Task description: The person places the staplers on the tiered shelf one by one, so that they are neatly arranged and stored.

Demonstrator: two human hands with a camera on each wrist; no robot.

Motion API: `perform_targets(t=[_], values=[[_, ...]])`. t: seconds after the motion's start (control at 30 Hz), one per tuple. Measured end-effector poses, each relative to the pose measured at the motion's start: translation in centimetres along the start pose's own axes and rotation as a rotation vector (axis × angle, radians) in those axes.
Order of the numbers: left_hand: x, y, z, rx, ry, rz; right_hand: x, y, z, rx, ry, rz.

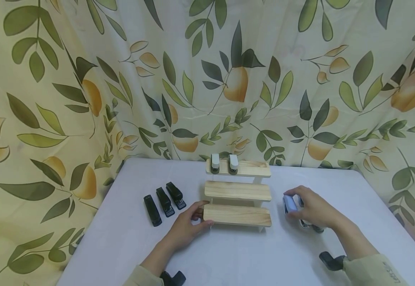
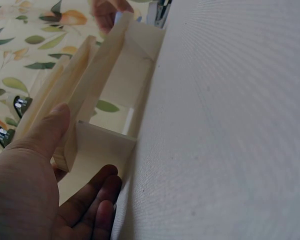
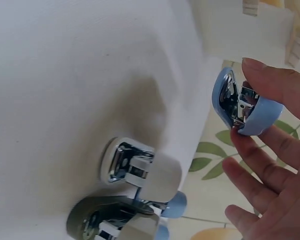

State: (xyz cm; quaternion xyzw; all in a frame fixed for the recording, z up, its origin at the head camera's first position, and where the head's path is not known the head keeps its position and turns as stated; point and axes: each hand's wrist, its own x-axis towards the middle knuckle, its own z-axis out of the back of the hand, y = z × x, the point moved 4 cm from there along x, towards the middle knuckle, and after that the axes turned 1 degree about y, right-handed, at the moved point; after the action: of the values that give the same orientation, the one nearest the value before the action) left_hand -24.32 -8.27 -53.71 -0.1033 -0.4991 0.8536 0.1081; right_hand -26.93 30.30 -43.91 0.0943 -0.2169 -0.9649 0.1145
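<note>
A small blue stapler (image 1: 290, 203) is pinched between the thumb and fingers of my right hand (image 1: 314, 207), and the right wrist view shows it raised off the table. Below that hand are more small staplers, among them a white one (image 3: 162, 179) and a dark-based one (image 3: 92, 212); the hand partly hides them in the head view. My left hand (image 1: 187, 227) holds the left end of the three-tier wooden shelf (image 1: 237, 214) at its lowest board. In the left wrist view its thumb lies on the board, while several other fingers extend beside the pale side support.
Two white-topped staplers (image 1: 233, 162) stand on the shelf's top board, toward its left end. Three black staplers (image 1: 165, 201) lie in a slanted row on the white table (image 1: 236, 258), left of the shelf. A leaf-patterned curtain (image 1: 207, 79) hangs behind.
</note>
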Motion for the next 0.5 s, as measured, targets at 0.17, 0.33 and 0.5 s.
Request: perform_targets(t=[0.17,0.33,0.5], values=[[0.0,0.1,0.0,-0.003,0.001,-0.001,0.1,0.5,0.6,0.006,-0.021,0.014],[0.0,0.0,0.0,-0.006,0.0,-0.006,0.2,0.7,1.1,0.025,-0.038,0.025],[0.0,0.0,0.0,-0.001,-0.003,-0.003,0.3,1.0,1.5,0.024,-0.051,0.026]])
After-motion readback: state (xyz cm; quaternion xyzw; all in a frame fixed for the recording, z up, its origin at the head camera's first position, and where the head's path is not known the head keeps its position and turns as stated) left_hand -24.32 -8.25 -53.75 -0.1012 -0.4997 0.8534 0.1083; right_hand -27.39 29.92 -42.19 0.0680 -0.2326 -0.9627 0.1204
